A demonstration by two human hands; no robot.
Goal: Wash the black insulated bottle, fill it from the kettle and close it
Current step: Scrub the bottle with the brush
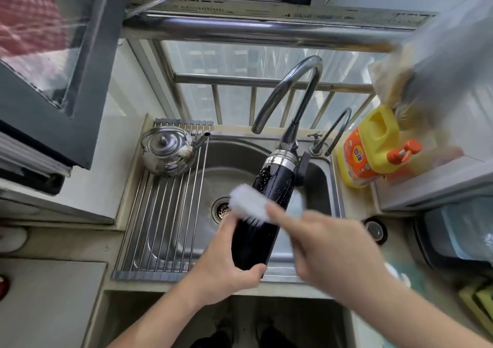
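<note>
Fingers (pixel 226 230) of your left hand (pixel 224 259) are curled round the btm end of the black insulated bottle (pixel 274 182), thumb clamped under its base. Your right hand (pixel 328 246) holds a white scrubber (pixel 250 205) vs. the bottle's side, index finger laid straight along it. The other fingers are motion-blurred, so can't tell how they sit.

Head view: the bottle hangs tilted over the sink (pixel 232 161), base toward you, steel neck up by the tap (pixel 293 80), well above the drain (pixel 221 209).

Step in hand, I'd say: washing the outside, i.e. early in the task. Filling and closing aren't done yet. Next you'd likely need a rinse, then a firm upright hold before bringing over the kettle (pixel 168 150), which sits on the roll-up rack (pixel 160 214) at the sink's left edge, well apart from the bottle.

Looks: glossy black body, beaded w/ droplets near the neck, so prob. slippery. A black piece hangs beside the neck, maybe the cap; can't tell. Yellow detergent jug (pixel 373 145) stands on the worktop (pixel 53 294) at right.
</note>
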